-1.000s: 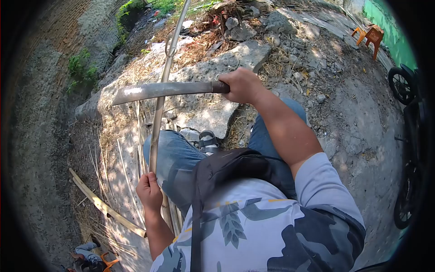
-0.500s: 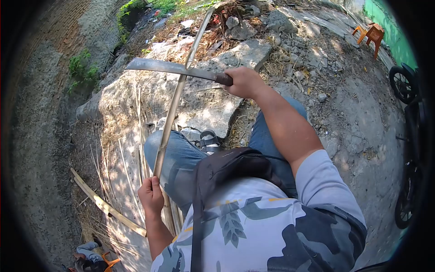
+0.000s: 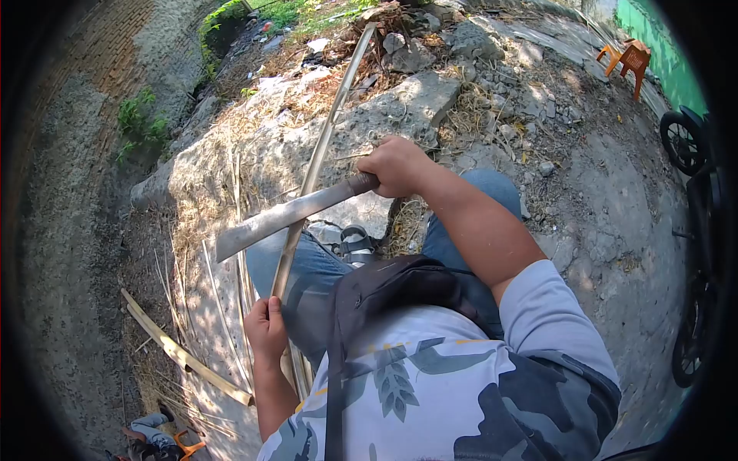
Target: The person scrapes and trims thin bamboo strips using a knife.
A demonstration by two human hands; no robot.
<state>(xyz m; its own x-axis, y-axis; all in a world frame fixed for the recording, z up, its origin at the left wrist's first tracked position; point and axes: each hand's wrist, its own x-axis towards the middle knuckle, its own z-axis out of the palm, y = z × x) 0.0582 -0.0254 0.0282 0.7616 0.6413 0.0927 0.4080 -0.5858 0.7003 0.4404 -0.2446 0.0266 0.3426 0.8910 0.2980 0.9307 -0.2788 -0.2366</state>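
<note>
My right hand [image 3: 394,167] is closed round the dark handle of a machete [image 3: 288,217]. The wide blade points left and slightly down, lying across a long bamboo strip [image 3: 323,138]. My left hand [image 3: 266,329] grips the lower end of that strip, thumb on top, beside my bent knee. From there the strip slants up and to the right, its far end near the debris at the top. More thin strips [image 3: 238,184] lie on the ground left of my knee, and a thicker curved bamboo piece [image 3: 184,355] rests at the lower left.
A brick wall [image 3: 115,46] runs along the left. Broken concrete [image 3: 415,100] and rubble lie ahead. Orange chairs [image 3: 635,61] and motorcycles [image 3: 684,142] stand at the right. Another person [image 3: 150,434] is at the lower left, by an orange chair.
The machete has come down along the strip towards my left hand, its blade tip now tilted lower. The strip's far end leans further right. My left hand has shifted slightly right.
</note>
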